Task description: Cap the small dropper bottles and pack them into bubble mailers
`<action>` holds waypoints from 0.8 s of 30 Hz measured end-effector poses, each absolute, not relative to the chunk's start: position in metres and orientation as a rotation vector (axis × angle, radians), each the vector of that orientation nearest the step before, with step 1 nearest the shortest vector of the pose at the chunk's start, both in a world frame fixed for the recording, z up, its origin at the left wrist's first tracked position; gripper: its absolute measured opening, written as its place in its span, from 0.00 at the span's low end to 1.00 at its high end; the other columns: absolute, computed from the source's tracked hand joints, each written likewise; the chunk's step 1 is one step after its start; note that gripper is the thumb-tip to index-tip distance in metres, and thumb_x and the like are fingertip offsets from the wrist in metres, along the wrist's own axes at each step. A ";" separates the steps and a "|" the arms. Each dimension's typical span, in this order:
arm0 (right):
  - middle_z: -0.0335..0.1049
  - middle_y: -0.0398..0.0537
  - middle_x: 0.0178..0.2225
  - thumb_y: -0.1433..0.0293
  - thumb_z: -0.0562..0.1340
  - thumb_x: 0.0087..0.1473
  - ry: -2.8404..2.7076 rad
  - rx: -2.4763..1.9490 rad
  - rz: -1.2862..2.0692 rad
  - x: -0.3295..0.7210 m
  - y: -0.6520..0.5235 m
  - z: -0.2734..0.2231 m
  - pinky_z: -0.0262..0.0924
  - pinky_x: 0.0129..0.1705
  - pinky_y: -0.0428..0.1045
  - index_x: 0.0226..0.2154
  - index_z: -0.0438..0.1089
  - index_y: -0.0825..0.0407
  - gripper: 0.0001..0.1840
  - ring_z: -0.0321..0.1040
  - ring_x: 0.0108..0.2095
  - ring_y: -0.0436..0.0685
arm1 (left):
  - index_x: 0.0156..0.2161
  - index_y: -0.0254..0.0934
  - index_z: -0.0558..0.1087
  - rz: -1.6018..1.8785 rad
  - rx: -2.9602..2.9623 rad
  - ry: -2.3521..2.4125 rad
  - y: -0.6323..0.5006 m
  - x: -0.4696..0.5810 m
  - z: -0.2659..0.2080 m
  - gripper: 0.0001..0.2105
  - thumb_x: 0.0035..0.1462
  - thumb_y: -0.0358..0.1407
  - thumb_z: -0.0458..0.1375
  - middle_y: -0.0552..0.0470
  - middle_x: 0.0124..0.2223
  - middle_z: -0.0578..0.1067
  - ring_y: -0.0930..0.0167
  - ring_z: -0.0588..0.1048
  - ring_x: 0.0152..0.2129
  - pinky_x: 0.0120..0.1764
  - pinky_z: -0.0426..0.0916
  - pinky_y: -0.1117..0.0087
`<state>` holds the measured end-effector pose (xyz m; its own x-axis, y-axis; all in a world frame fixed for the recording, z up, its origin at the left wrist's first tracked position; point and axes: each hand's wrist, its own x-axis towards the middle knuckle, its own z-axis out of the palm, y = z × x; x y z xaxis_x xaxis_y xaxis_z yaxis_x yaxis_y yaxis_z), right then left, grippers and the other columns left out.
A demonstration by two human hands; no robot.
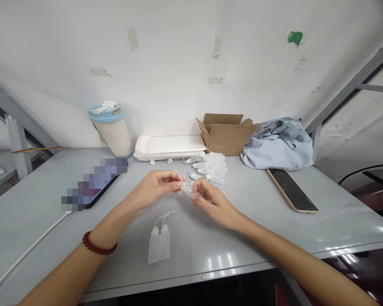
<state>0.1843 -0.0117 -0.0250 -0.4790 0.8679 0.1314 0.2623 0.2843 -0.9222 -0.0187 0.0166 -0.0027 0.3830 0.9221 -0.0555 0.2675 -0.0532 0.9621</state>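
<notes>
Over the middle of the table, my left hand [161,187] and my right hand [213,203] are closed in pinches on a small translucent plastic bottle [187,189]. The fingers partly hide it. A thin white tube sticks up beside my left fingertips; my right fingers grip the other end. Nearer to me, two similar bottles [158,245] lie side by side, each with a thin white tube curving from its neck. Just beyond my hands rests a pile of several more such bottles [212,166] with thin tubes.
At the back stand a blue-lidded tumbler [113,134], a stack of flat white packs [170,144], an open cardboard box [228,138] and a bundled light-blue cloth [279,146]. Two small white round pieces [169,161] lie before the packs. Phones lie left [97,187] and right [292,190].
</notes>
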 end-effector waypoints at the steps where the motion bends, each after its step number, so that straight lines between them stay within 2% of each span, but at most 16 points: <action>1: 0.61 0.39 0.26 0.66 0.54 0.58 -1.859 -1.026 1.206 0.185 -0.010 -0.025 0.52 0.29 0.45 0.34 0.56 0.49 0.05 0.58 0.27 0.49 | 0.34 0.37 0.75 0.765 1.567 1.113 0.016 -0.017 -0.003 0.11 0.49 0.43 0.61 0.51 0.32 0.75 0.69 0.72 0.30 0.42 0.68 0.63; 4: 0.60 0.37 0.25 0.61 0.55 0.58 -1.738 -1.019 1.327 0.186 -0.005 -0.024 0.52 0.28 0.45 0.34 0.54 0.49 0.10 0.56 0.25 0.47 | 0.35 0.36 0.75 0.796 1.546 1.139 0.015 -0.012 -0.005 0.12 0.49 0.43 0.60 0.52 0.29 0.74 0.68 0.72 0.30 0.42 0.68 0.63; 9: 0.59 0.34 0.21 0.56 0.54 0.58 -1.604 -0.933 1.565 0.188 0.000 -0.025 0.49 0.24 0.44 0.34 0.52 0.48 0.14 0.53 0.20 0.46 | 0.33 0.36 0.74 0.892 1.526 1.078 0.013 -0.006 -0.007 0.11 0.47 0.41 0.62 0.49 0.37 0.77 0.66 0.73 0.38 0.44 0.67 0.65; 15: 0.58 0.34 0.20 0.55 0.55 0.58 -1.509 -0.908 1.651 0.189 0.001 -0.024 0.49 0.24 0.43 0.33 0.53 0.48 0.15 0.52 0.19 0.46 | 0.36 0.37 0.75 0.904 1.438 0.996 0.013 -0.008 -0.008 0.11 0.47 0.40 0.64 0.49 0.42 0.77 0.66 0.73 0.42 0.46 0.66 0.66; 18: 0.58 0.34 0.20 0.55 0.55 0.58 -1.519 -0.894 1.648 0.188 0.000 -0.022 0.48 0.24 0.44 0.33 0.53 0.48 0.15 0.52 0.19 0.45 | 0.34 0.36 0.75 0.844 1.437 1.028 0.013 -0.008 -0.009 0.12 0.52 0.44 0.60 0.50 0.38 0.77 0.68 0.74 0.37 0.44 0.67 0.67; 21: 0.58 0.34 0.20 0.54 0.55 0.58 -1.514 -0.896 1.651 0.188 0.000 -0.021 0.48 0.24 0.44 0.33 0.53 0.48 0.16 0.52 0.19 0.46 | 0.28 0.34 0.73 0.738 1.507 1.103 0.012 -0.007 -0.008 0.17 0.55 0.48 0.56 0.50 0.30 0.75 0.70 0.73 0.27 0.35 0.68 0.68; 24: 0.57 0.34 0.20 0.54 0.56 0.57 -1.482 -0.929 1.659 0.188 0.000 -0.021 0.48 0.23 0.43 0.33 0.54 0.48 0.16 0.52 0.20 0.46 | 0.28 0.34 0.73 0.695 1.636 1.127 0.010 -0.006 -0.006 0.18 0.56 0.48 0.54 0.52 0.29 0.75 0.72 0.71 0.24 0.32 0.67 0.70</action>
